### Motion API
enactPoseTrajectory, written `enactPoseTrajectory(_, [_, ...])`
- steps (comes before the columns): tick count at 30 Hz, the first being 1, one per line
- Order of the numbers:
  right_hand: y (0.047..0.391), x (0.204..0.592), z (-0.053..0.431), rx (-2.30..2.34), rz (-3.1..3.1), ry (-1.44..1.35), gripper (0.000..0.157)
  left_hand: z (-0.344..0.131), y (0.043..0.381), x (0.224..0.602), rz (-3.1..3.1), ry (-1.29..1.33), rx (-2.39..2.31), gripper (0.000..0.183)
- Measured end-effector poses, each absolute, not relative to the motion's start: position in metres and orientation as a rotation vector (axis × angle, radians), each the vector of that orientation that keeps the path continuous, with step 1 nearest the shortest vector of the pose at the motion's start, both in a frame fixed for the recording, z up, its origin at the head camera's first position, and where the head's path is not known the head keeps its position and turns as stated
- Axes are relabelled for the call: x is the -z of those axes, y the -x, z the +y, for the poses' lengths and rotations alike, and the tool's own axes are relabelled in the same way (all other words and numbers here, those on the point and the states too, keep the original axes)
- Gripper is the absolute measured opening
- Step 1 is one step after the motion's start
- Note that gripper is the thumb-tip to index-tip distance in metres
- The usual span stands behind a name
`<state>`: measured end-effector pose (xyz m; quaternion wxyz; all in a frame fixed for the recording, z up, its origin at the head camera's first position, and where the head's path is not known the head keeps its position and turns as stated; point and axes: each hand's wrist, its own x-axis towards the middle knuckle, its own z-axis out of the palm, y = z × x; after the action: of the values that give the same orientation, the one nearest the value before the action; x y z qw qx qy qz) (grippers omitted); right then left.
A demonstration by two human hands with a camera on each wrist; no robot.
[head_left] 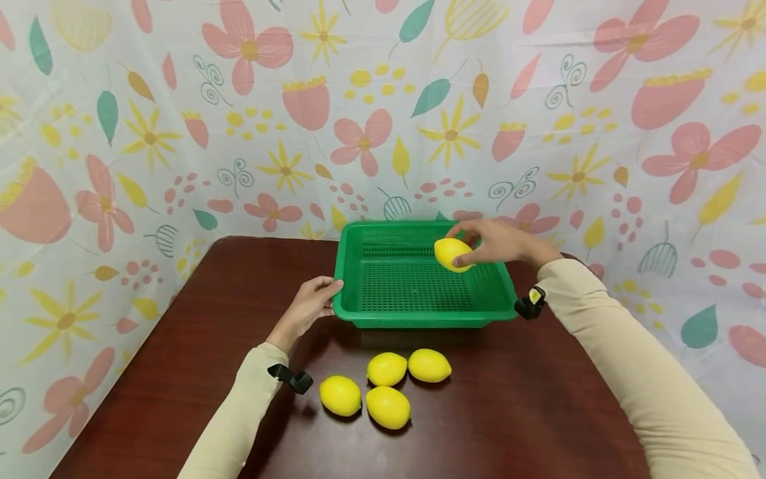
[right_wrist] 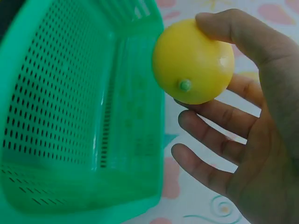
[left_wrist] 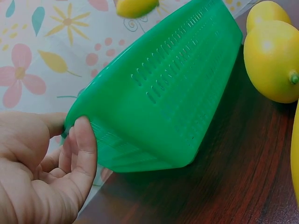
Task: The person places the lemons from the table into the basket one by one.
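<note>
My right hand [head_left: 499,243] pinches a lemon [head_left: 453,255] between thumb and fingers, held over the right part of a green basket [head_left: 419,316]. In the right wrist view the lemon [right_wrist: 191,63] shows its small green stem end, with the lower fingers spread away from it. At the basket's left end, my left hand [head_left: 310,303] grips the rim, thumb on top. The left wrist view shows the thumb and fingers on either side of the basket's corner [left_wrist: 135,135]. The basket's perforated floor is bare.
In front of the basket, several lemons [head_left: 387,407] lie grouped on the dark red-brown wooden table [head_left: 509,412]. A floral-patterned cloth [head_left: 371,80] hangs behind the table and along its left side. Both wrists wear black straps.
</note>
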<state>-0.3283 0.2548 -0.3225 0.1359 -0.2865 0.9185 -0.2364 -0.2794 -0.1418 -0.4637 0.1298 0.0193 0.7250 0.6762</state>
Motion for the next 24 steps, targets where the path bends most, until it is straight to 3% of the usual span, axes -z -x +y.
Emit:
enactPoseTrajectory(15, [0.386,0.379,0.246,0.490,2.757,0.704,0.059,-0.143,0.280,0.465,2.091,-0.040,-1.982,0.037])
enactPoseTrajectory(24, [0.397,0.405,0.245,0.421,2.773,0.609,0.060,-0.143,0.282,0.466,2.096,-0.037,-1.983,0.040])
